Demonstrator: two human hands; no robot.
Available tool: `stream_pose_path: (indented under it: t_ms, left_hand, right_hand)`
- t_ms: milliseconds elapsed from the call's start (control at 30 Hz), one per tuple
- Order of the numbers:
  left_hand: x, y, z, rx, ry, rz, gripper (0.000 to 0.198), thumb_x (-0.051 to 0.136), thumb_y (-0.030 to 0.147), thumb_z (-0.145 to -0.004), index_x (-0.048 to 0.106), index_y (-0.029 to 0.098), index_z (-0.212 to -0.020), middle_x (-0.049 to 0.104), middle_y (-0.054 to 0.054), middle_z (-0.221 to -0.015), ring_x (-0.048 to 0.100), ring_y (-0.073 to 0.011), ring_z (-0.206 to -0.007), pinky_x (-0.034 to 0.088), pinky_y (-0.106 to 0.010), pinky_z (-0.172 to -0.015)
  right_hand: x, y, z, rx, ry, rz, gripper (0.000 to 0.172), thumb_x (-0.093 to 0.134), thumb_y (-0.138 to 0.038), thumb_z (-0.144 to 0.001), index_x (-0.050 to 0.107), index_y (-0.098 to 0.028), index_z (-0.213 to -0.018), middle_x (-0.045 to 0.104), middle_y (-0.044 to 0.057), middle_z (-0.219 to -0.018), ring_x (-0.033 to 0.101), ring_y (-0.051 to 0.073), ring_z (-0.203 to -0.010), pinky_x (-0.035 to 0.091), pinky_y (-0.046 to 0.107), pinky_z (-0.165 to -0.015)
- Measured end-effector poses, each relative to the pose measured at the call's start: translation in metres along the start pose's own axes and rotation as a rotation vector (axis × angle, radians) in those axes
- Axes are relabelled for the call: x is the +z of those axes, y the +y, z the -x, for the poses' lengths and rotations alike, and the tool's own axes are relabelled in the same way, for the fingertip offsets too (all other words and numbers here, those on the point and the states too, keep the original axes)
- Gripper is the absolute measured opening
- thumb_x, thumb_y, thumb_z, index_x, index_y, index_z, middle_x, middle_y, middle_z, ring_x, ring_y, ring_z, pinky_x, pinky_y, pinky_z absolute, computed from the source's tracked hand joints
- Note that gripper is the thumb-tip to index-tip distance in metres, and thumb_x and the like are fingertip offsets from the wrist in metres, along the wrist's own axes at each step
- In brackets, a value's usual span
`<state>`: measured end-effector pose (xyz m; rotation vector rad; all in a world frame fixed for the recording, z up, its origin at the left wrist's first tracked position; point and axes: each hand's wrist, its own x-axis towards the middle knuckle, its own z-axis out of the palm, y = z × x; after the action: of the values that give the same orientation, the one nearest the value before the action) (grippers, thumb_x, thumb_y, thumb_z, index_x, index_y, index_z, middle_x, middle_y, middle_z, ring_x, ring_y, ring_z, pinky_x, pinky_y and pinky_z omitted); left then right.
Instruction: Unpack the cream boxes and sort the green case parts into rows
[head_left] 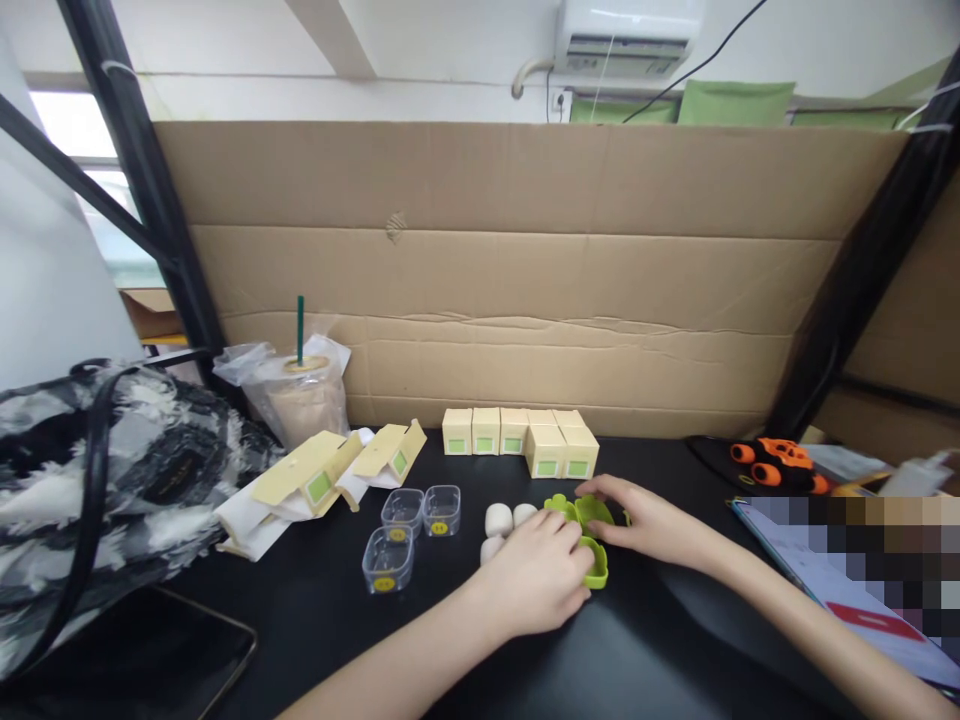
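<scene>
Several small bright green, lobed containers [598, 572] sit together on the black table, partly covered by my hands. My left hand [541, 572] reaches over them from the left with fingers curled, closed around the nearest green container; its grip is partly hidden. From the right, my right hand [637, 518] has thumb and fingers bent around another green container [595, 510]. Close beside my left hand are several white rounded pieces [499, 519], some hidden behind it. Farther left stand three clear plastic cups [388, 560] with yellow face stickers.
Small cream boxes [546, 450] with green labels stand in a row at the back. Opened cream boxes [315, 478] and a bagged drink [304, 400] lie left. A tablet [127, 655], patterned bag [150, 470], orange toy car [780, 465] and clipboard [832, 575] flank the workspace.
</scene>
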<state>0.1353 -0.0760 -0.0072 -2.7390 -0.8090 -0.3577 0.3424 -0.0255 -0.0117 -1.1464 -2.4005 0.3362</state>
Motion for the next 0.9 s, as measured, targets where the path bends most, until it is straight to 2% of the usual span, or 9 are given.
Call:
stream_pose_path:
  t_ms: [167,267,367,500,600,667,800,900]
  left_hand:
    - [0.000,0.000,0.001,-0.006,0.006,-0.010,0.021,0.059,0.035,-0.082,0.060,0.014,-0.086,0.062,-0.007,-0.088,0.057,-0.0231,-0.089,0.047,-0.035,-0.081]
    - [0.000,-0.001,0.002,-0.004,0.011,-0.009,0.021,0.059,0.036,-0.082,0.061,0.014,-0.082,0.062,-0.007,-0.086,0.057,-0.0227,-0.089,0.047,-0.035,-0.081]
    - [0.000,-0.002,0.004,-0.008,0.022,-0.007,0.018,0.057,0.032,-0.083,0.061,0.014,-0.080,0.062,-0.007,-0.084,0.058,-0.0228,-0.088,0.047,-0.036,-0.081]
    - [-0.004,-0.002,0.005,-0.014,0.042,0.010,0.015,0.059,0.029,-0.081,0.060,0.014,-0.081,0.063,-0.006,-0.084,0.058,-0.0220,-0.084,0.050,-0.034,-0.077]
    - [-0.013,-0.002,0.006,-0.046,0.069,0.036,0.026,0.063,0.040,-0.078,0.059,0.014,-0.085,0.062,-0.005,-0.086,0.058,-0.0219,-0.084,0.051,-0.034,-0.077]
    - [-0.020,-0.005,0.008,-0.115,0.128,0.081,0.029,0.064,0.043,-0.077,0.059,0.016,-0.085,0.062,-0.004,-0.085,0.057,-0.0221,-0.086,0.051,-0.035,-0.079]
    - [-0.030,-0.018,0.013,-0.315,0.332,0.197,0.014,0.061,0.029,-0.082,0.059,0.016,-0.085,0.062,-0.005,-0.086,0.057,-0.0216,-0.087,0.050,-0.036,-0.081]
    - [-0.033,-0.027,0.019,-0.397,0.421,0.208,0.009,0.056,0.025,-0.085,0.058,0.017,-0.086,0.063,-0.006,-0.089,0.057,-0.0222,-0.089,0.050,-0.038,-0.080]
  right_hand:
    - [-0.008,-0.002,-0.008,-0.067,0.090,0.071,0.030,0.058,-0.031,-0.082,0.056,-0.020,-0.110,0.062,0.009,-0.109,0.061,0.022,-0.099,0.050,0.038,-0.087]
    - [-0.020,0.003,-0.022,-0.082,0.169,0.159,0.027,0.052,-0.031,-0.087,0.054,-0.019,-0.112,0.060,0.010,-0.111,0.058,0.024,-0.105,0.046,0.043,-0.091]
    - [-0.026,0.010,-0.043,-0.087,0.195,0.265,0.029,0.056,-0.030,-0.087,0.054,-0.018,-0.114,0.057,0.010,-0.115,0.055,0.025,-0.108,0.045,0.046,-0.091]
    - [-0.017,0.009,-0.067,-0.099,0.191,0.394,0.032,0.056,-0.033,-0.090,0.053,-0.019,-0.119,0.053,0.009,-0.126,0.054,0.025,-0.110,0.045,0.047,-0.091]
    - [-0.007,0.001,-0.077,-0.116,0.182,0.469,0.032,0.055,-0.032,-0.091,0.053,-0.019,-0.120,0.052,0.009,-0.128,0.055,0.024,-0.109,0.046,0.047,-0.091]
    - [-0.002,-0.003,-0.080,-0.128,0.170,0.503,0.031,0.055,-0.032,-0.091,0.054,-0.019,-0.119,0.053,0.009,-0.126,0.056,0.024,-0.108,0.047,0.046,-0.089]
    - [0.002,-0.003,-0.083,-0.137,0.151,0.534,0.030,0.056,-0.031,-0.091,0.055,-0.018,-0.117,0.056,0.008,-0.121,0.058,0.022,-0.103,0.049,0.044,-0.086]
    - [0.005,-0.001,-0.084,-0.146,0.148,0.531,0.030,0.056,-0.031,-0.091,0.054,-0.017,-0.117,0.057,0.008,-0.119,0.059,0.022,-0.101,0.050,0.044,-0.084]
